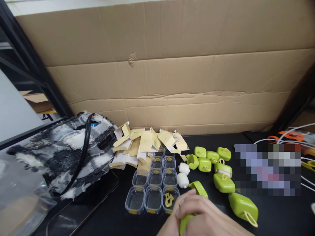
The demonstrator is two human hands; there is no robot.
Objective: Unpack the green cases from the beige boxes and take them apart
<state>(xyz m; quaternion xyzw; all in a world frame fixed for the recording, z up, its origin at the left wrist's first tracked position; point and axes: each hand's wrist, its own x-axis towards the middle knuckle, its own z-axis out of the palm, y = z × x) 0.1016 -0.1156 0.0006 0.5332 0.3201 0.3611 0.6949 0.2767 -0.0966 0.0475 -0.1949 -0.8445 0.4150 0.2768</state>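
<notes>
Hands at the bottom edge, bunched together and cut off by the frame. The right hand [211, 219] lies over the top, fingers curled, and the left hand [172, 224] shows only as a sliver of knuckles beneath it. Between them sits a green case [187, 220], its hinged lid [199, 188] tipped up above the fingers. Both hands are wrapped around that case, but exactly which fingers grip it is hidden by the overlap.

Just left of the hands, a block of clear plastic boxes [154, 183] stands in rows on the black table [270, 209]. The nearest one on the right holds a small yellow piece [168, 199]; its shape is hard to read. The back rows vanish under a heap of folded tan cards [147, 142].

Two white inserts [183, 175] lie just beside the boxes. Beyond them, a cluster of more green cases [213, 164] with yellow loops, and one larger-looking one [243, 206] lies close to the right hand.

Far left, a black-and-white fuzzy bag [64, 150] slumps over a dark flat slab whose nature I cannot make out. A pixelated patch [267, 168] blocks part of the right side, with white cables [295, 131] trailing behind it. Cardboard [172, 72] walls off the back.
</notes>
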